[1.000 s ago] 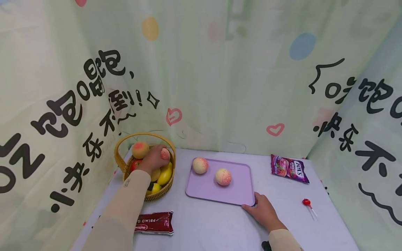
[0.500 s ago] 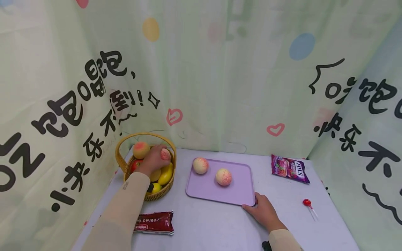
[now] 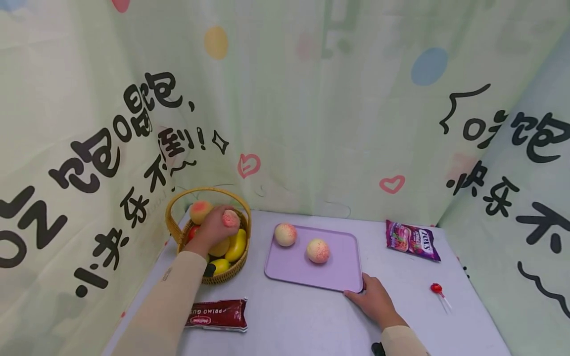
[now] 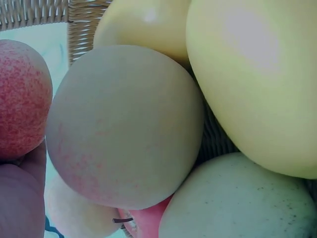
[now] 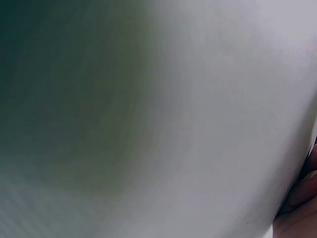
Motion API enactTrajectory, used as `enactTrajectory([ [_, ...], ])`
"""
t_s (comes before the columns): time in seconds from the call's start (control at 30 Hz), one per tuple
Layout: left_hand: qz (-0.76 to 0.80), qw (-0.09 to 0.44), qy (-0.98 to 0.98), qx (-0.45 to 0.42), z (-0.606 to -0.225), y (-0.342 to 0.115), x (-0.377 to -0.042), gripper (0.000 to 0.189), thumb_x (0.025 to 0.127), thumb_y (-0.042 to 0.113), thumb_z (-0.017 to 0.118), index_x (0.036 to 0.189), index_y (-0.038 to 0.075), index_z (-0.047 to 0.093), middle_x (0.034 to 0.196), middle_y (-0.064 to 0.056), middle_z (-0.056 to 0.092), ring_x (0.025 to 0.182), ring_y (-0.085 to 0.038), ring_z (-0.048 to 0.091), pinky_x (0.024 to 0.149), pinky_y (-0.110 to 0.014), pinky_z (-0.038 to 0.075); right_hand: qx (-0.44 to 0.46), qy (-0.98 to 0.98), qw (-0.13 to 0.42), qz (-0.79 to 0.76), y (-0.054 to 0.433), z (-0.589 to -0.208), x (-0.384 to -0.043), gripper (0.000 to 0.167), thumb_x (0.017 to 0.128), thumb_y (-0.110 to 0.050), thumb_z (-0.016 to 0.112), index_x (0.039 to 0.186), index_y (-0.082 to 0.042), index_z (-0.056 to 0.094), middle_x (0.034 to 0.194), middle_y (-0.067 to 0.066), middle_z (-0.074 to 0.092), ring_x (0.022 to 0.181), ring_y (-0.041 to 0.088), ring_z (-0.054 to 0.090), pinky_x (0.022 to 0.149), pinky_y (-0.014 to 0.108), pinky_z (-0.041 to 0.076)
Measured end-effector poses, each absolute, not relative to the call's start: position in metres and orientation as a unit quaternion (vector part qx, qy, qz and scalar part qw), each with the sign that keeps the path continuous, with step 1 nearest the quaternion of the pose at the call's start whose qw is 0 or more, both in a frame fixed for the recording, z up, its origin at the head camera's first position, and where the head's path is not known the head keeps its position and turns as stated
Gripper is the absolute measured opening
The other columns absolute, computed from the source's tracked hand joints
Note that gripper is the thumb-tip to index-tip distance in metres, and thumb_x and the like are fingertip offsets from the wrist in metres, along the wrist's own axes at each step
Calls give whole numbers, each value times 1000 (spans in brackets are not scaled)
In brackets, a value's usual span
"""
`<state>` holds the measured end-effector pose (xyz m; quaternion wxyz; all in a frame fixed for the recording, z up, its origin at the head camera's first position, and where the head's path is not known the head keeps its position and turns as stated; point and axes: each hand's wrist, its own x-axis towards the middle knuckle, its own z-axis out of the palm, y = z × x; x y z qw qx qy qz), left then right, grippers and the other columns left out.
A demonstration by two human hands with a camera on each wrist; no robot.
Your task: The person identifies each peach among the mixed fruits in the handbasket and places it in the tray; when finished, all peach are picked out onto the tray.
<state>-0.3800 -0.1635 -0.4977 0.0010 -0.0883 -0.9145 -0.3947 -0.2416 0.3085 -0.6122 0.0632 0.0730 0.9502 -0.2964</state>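
My left hand (image 3: pixel 214 228) grips a pink-speckled peach (image 3: pixel 230 218) just above the wicker basket (image 3: pixel 247 249). In the left wrist view that peach (image 4: pixel 22 99) shows at the left edge, with part of the hand below it. Under the hand, the basket holds another peach (image 3: pixel 201 211), a partly covered red apple (image 3: pixel 192 232), a yellow mango-like fruit (image 3: pixel 236 245) and a lemon (image 3: pixel 220 267). My right hand (image 3: pixel 373 300) holds the near right corner of a purple tray (image 3: pixel 289 269), thumb at its front edge. Two peaches, one left (image 3: pixel 285 234) and one central (image 3: pixel 318 251), lie on the tray.
A dark red snack packet (image 3: pixel 218 315) lies in front of the basket, partly behind the left sleeve. Toward the right are a purple candy bag (image 3: pixel 412 241) and a red lollipop (image 3: pixel 437 288). A printed curtain (image 3: pixel 294 123) encloses the back and sides. The right wrist view is mostly blurred.
My left hand, with the peach in it, has shifted slightly left, and more of the peach shows. The right hand and tray stay put. The head view has shifted slightly.
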Motion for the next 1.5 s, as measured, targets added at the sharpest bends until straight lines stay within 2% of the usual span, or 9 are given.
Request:
enactTrajectory([
  [0.37, -419, 17, -905, -70, -498, -170, -375, 69, 81, 20, 80, 144, 15, 52, 134, -9, 59, 107, -30, 58, 99, -48, 52, 76, 950, 66, -295, 308, -613, -241, 92, 81, -55, 82, 139, 10, 52, 122, 22, 66, 118, 40, 61, 103, 60, 47],
  [0.57, -446, 20, -893, -62, -491, -174, -367, 71, 81, 21, 80, 145, 14, 51, 132, -10, 58, 107, -31, 58, 96, -48, 53, 77, 951, 65, -291, 308, -613, -241, 93, 81, -55, 81, 140, 10, 51, 122, 22, 66, 118, 40, 61, 103, 60, 47],
  [0.87, -468, 28, -882, -40, -483, -178, -354, 72, 81, 22, 79, 147, 18, 50, 137, -8, 57, 113, -31, 56, 100, -50, 50, 74, 951, 63, -294, 309, -615, -241, 93, 81, -55, 81, 141, 10, 51, 122, 22, 66, 118, 40, 61, 103, 60, 47],
  [1.0, -473, 40, -879, -47, -482, -178, -348, 72, 82, 21, 78, 147, 18, 49, 137, -9, 57, 113, -32, 56, 100, -51, 51, 68, 951, 55, -298, 309, -615, -241, 88, 81, -52, 82, 138, 8, 54, 118, 20, 67, 114, 37, 63, 100, 59, 48],
  [1.13, -474, 44, -878, -50, -481, -174, -340, 71, 82, 24, 81, 146, 23, 50, 139, -8, 56, 114, -32, 57, 99, -52, 53, 63, 950, 47, -302, 310, -616, -241, 81, 81, -48, 84, 134, 7, 58, 115, 18, 69, 111, 35, 64, 98, 58, 50],
  [1.5, -486, 88, -866, -77, -473, -161, -322, 68, 79, 20, 84, 140, 24, 55, 139, -8, 55, 112, -32, 56, 93, -52, 56, 64, 950, 55, -299, 310, -616, -242, 85, 81, -53, 83, 135, 7, 57, 115, 18, 68, 111, 34, 64, 98, 58, 50],
])
